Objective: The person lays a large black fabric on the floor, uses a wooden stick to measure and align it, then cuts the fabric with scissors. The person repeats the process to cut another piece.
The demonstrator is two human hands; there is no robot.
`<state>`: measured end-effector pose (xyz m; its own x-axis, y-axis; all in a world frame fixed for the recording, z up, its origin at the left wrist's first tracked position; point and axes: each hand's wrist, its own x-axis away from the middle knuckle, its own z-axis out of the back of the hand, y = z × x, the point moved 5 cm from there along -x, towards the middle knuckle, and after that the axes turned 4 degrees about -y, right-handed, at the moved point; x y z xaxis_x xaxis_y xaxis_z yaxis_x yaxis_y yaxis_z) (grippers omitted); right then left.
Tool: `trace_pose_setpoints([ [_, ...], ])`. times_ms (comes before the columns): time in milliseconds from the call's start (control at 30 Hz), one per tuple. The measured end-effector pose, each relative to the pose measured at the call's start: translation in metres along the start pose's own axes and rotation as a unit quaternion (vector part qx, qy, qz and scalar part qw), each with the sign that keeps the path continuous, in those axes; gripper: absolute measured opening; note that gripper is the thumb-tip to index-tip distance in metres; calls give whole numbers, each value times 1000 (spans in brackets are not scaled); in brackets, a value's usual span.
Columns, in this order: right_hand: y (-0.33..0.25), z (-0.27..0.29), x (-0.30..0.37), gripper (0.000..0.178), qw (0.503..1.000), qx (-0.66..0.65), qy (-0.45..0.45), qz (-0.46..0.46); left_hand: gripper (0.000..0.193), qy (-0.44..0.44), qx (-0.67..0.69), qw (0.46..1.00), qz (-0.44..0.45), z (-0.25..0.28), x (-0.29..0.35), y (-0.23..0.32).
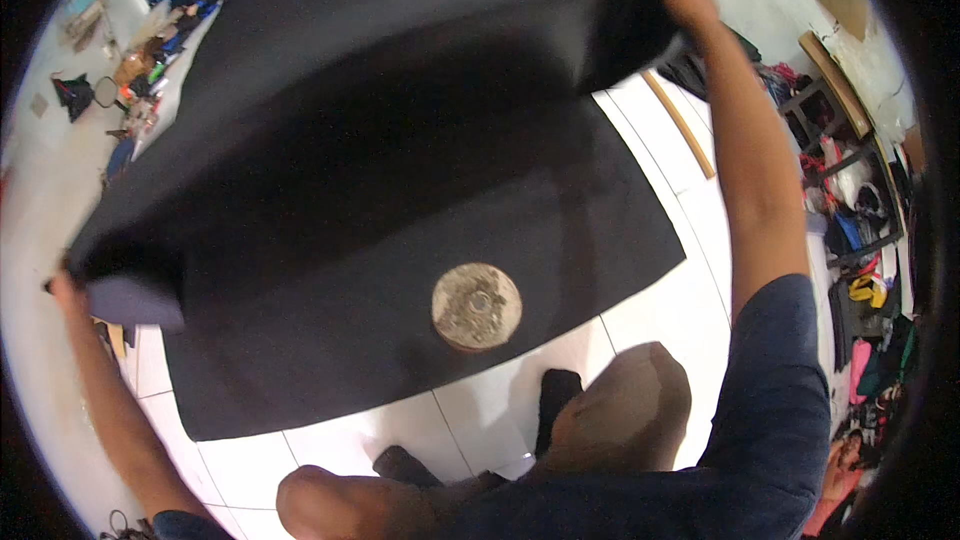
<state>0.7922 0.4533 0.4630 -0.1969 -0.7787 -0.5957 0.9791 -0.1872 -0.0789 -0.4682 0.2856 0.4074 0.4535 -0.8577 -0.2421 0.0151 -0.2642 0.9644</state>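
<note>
The left hand point(68, 292) grips one end of a black cloth point(300, 350) and the right hand point(692, 2) the other, its raised part stretching between them. Below, black cloth lies on the tiled floor point(660, 315), a round disc point(477, 306) resting on it.

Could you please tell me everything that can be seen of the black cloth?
The black cloth is large, plain and matte, and looks like fabric. Its near part lies flat on white tiles, with a round disc resting on it. Farther away, the left hand and right hand grip raised cloth, which curves between them. Whether it is one folded piece or two layers, I cannot tell.
</note>
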Motion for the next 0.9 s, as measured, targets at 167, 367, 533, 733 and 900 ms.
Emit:
trace_pose_setpoints([
  [167, 24, 118, 36, 37, 948, 7, 280, 150, 51, 118, -32, 992, -3, 59, 106, -39],
  [367, 72, -129, 345, 57, 973, -145, -180, -17, 75, 224, 27, 961, 160, -106, 377, -276],
  [533, 48, -156, 417, 48, 954, -87, -281, 64, 67, 280, 3, 905, 320, -91, 464, -339],
  [733, 63, -169, 456, 41, 906, -23, -420, -50, 45, 337, -35, 868, 363, -69, 489, -375],
  [900, 87, -183, 461, 41, 887, 34, -459, -41, 22, 284, 58, 898, 332, -82, 501, -399],
])
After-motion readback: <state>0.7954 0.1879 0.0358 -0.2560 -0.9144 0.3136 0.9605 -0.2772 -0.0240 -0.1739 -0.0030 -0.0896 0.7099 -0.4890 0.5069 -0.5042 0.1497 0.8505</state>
